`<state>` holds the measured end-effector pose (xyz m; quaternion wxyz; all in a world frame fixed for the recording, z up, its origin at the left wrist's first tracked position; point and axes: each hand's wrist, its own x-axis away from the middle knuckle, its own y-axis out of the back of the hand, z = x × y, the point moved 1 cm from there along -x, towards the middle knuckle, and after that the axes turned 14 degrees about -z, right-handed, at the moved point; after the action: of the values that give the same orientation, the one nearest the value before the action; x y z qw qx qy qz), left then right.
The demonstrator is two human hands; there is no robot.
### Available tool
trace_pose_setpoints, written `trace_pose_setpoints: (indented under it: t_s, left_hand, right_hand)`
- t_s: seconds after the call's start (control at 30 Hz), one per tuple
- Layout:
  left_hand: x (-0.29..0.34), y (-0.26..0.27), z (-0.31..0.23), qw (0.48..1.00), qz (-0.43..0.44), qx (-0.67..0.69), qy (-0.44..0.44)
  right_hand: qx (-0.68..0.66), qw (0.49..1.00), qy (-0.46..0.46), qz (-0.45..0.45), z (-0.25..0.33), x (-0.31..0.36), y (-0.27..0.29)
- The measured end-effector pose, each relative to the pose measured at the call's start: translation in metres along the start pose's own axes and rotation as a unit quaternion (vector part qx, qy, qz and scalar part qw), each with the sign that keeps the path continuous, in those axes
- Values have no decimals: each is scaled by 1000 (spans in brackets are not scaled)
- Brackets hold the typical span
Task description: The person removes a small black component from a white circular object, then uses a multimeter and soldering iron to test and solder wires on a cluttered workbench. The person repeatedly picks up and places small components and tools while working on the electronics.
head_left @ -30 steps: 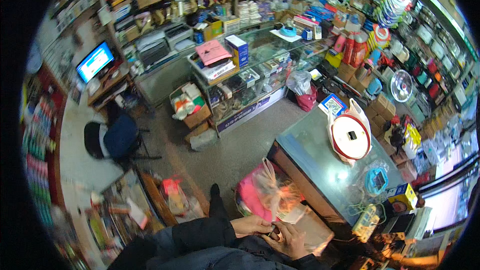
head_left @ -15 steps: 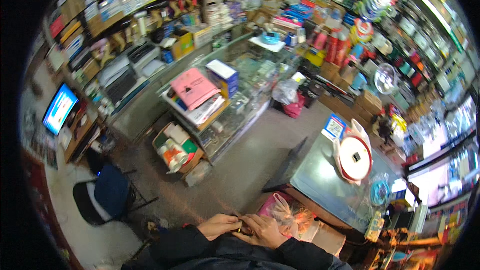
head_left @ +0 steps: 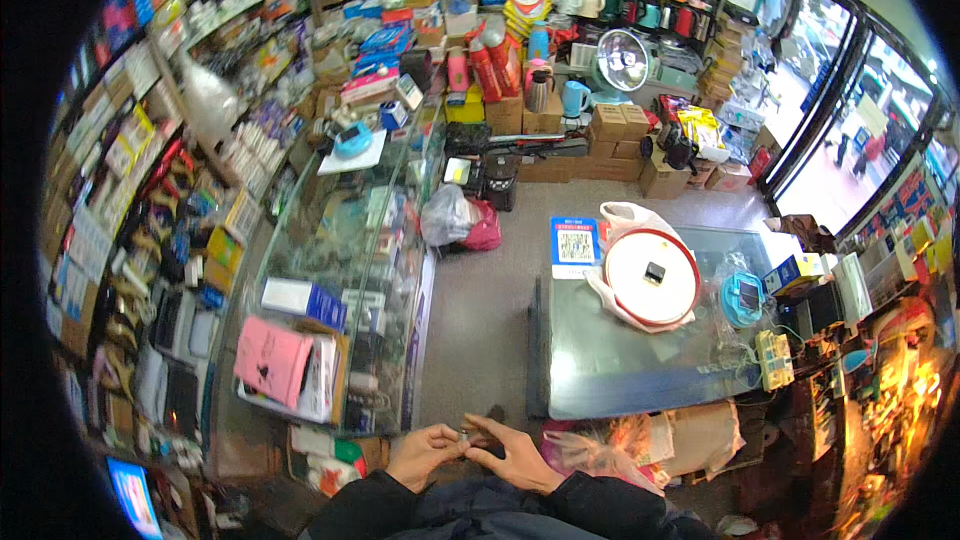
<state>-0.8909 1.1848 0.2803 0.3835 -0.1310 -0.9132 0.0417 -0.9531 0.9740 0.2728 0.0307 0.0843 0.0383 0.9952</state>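
Low in the middle of the view, in front of my body, my two hands meet. My left hand (head_left: 424,456) is closed, thumb and forefinger pinched on a small shiny metal piece (head_left: 463,434). My right hand (head_left: 516,456) curls round that piece from the other side, thumb below and forefinger above, its tips against the piece and my left fingertips. The piece is too small to name. Just right of my right hand lies a clear plastic bag (head_left: 590,453) over something pink.
A glass-topped counter (head_left: 600,370) stands at right, bearing a round white-and-red item (head_left: 652,280), a blue code sign (head_left: 575,243) and a blue round device (head_left: 743,298). On the left is a glass display case (head_left: 335,230) with a pink packet (head_left: 273,362). Boxes (head_left: 615,130) stand farther back.
My view has swung to the right, bringing the glass door more fully in. My hands stay together at the small piece; the right fingers have spread a little around it.
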Motion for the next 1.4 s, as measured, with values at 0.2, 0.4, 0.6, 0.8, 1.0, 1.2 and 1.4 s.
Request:
trace_pose_setpoints:
  t_s: [0.2,0.4,0.6,0.8,1.0,1.2,1.4]
  left_hand:
    - [-96,-48,-102,992,46,-112,23]
    - [-178,-142,-181,976,140,-146,-83]
    - [-241,-266,-195,866,341,-339,-137]
    - [-369,-387,-214,734,521,-402,-168]
    - [-574,-544,-213,566,376,-537,-501]
    - [-663,-579,-179,468,391,-669,-425]
    - [-701,-580,-152,504,385,-659,-405]
  right_hand:
    - [-239,921,-129,-281,-6,-118,46]
    - [-344,834,-138,-408,11,-162,134]
    - [-436,753,-49,-491,4,-188,167]
    - [-450,583,-71,-673,-75,-208,235]
    - [-98,477,-326,-810,-156,-221,293]
    - [34,405,-410,-816,-185,-249,302]
    - [53,413,-451,-789,-197,-245,311]
